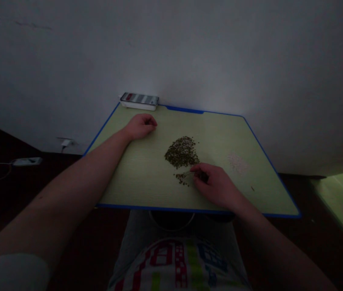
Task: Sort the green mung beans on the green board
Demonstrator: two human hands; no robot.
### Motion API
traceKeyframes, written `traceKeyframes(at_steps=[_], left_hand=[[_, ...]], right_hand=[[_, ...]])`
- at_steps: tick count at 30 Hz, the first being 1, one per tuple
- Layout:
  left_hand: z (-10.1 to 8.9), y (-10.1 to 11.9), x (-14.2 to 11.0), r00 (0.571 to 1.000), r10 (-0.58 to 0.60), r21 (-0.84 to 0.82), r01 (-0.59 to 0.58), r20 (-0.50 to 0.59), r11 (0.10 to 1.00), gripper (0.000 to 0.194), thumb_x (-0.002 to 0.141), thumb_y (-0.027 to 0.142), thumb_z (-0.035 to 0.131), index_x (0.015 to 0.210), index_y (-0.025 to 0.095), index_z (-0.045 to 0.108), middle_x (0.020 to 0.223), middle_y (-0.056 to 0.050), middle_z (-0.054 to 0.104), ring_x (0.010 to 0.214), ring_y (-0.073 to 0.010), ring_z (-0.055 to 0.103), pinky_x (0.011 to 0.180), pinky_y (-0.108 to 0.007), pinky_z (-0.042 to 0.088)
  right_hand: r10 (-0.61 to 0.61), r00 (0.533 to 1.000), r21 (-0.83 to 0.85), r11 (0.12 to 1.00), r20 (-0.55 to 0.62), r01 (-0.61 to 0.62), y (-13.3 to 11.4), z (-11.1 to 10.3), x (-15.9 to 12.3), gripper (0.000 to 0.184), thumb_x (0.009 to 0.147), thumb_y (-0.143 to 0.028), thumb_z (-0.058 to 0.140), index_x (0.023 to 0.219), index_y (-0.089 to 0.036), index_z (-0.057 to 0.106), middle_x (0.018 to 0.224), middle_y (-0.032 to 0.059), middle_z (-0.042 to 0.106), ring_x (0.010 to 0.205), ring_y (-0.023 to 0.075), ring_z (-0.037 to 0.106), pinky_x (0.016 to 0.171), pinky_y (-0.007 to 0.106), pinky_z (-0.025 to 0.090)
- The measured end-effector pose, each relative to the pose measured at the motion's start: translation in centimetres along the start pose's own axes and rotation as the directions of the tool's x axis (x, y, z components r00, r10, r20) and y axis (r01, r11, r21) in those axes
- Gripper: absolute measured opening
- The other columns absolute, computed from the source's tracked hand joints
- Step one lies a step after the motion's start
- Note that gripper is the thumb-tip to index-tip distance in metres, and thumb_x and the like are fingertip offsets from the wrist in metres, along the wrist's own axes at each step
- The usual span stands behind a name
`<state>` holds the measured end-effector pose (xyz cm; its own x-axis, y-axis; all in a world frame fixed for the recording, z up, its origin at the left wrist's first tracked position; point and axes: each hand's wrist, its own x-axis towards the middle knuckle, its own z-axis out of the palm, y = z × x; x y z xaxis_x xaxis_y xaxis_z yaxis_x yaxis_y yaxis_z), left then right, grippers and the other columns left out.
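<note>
My right hand point(215, 182) pinches thin metal tweezers point(187, 173), their tips at a small scatter of dark green-brown grains point(181, 178). Just beyond lies a larger heap of small dark grains point(182, 152), mixed with some paler ones. My left hand point(141, 126) rests on the left part of the table, apart from the heap, with its fingers curled in and nothing visible in them. On the right is a loose patch of pale, whitish grains point(237, 162).
The pale yellow-green tabletop point(147, 178) has a blue edge and stands against a grey wall. A white box with a dark printed top point(139, 101) sits at the back left corner. A tiny brown bit point(253, 188) lies at right. A power strip point(27, 161) lies left, below the table.
</note>
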<state>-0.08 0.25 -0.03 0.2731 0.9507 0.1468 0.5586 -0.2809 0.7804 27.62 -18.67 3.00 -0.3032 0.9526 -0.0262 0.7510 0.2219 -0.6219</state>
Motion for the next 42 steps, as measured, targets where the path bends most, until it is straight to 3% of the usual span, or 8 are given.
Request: traceKeyframes(at_steps=[18, 34, 42], left_hand=[[0.0, -0.7, 0.2, 1.0, 0.003, -0.027, -0.003, 0.004, 1.0, 0.021, 0.062, 0.028, 0.06, 0.079, 0.015, 0.063, 0.061, 0.002, 0.052, 0.057, -0.0107, 0.045, 0.055, -0.024, 0.035], [-0.2, 0.4, -0.4, 0.999, -0.053, -0.028, 0.053, -0.01, 0.998, 0.021, 0.06, 0.03, 0.058, 0.076, 0.017, 0.062, 0.061, 0.003, 0.053, 0.055, -0.0113, 0.045, 0.055, -0.025, 0.037], [-0.3, -0.1, -0.3, 0.998, -0.056, -0.058, 0.056, 0.006, 0.997, 0.021, 0.06, 0.034, 0.059, 0.075, 0.019, 0.061, 0.063, 0.002, 0.057, 0.056, -0.0123, 0.047, 0.053, -0.024, 0.037]], right_hand=[[-0.081, 0.996, -0.047, 0.995, 0.045, 0.083, -0.7, 0.1, 1.2, 0.028, 0.079, -0.013, 0.053, 0.104, -0.015, 0.067, 0.082, 0.0057, 0.069, 0.071, 0.0161, 0.06, 0.064, 0.027, 0.042], [-0.053, 0.998, -0.063, 0.997, -0.018, 0.052, -1.1, 0.7, 1.8, 0.026, 0.081, -0.015, 0.053, 0.103, -0.016, 0.066, 0.081, 0.0052, 0.069, 0.069, 0.0159, 0.06, 0.064, 0.027, 0.04], [-0.126, 0.992, -0.232, 0.965, -0.002, 0.122, -1.8, 0.7, 2.9, 0.024, 0.08, -0.015, 0.053, 0.101, -0.017, 0.066, 0.099, 0.0085, 0.069, 0.089, 0.0205, 0.062, 0.077, 0.03, 0.041]])
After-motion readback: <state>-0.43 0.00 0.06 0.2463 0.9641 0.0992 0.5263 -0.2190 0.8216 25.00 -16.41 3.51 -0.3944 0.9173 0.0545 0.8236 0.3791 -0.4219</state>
